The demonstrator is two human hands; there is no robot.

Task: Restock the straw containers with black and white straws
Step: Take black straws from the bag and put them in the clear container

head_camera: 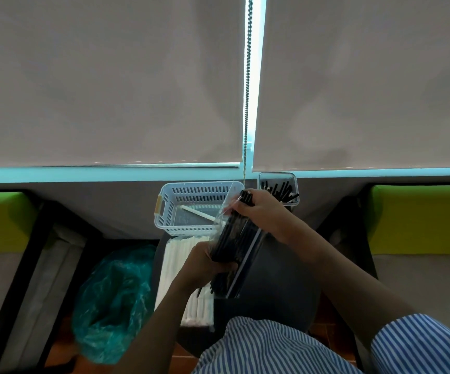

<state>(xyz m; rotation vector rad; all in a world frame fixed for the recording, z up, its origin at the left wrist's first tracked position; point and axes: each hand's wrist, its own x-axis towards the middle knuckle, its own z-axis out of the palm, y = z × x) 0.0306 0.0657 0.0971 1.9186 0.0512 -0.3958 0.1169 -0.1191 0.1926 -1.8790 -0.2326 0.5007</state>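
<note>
Black straws point(236, 238) sit bundled in a clear pack, held above the round dark table point(280, 279), near its far edge. They look light, thin and smooth, so they could slip; best to hold many together around the middle. The left hand point(207, 261) grips the pack's low end. The right hand point(259, 211) pinches the straw tops. Behind are 1 white basket point(169, 211) and 1 clear straw container point(277, 188). White straws point(180, 255) lie underneath.

This looks like a café or small eatery's seating corner. Roller blinds point(110, 82) cover a window with a bead chain point(248, 90) between them, and green-cushioned benches point(421, 217) flank a dark table point(280, 268). Bulk straw packs point(183, 268) and a basket point(191, 209) (restocking supplies) point to food service.
</note>
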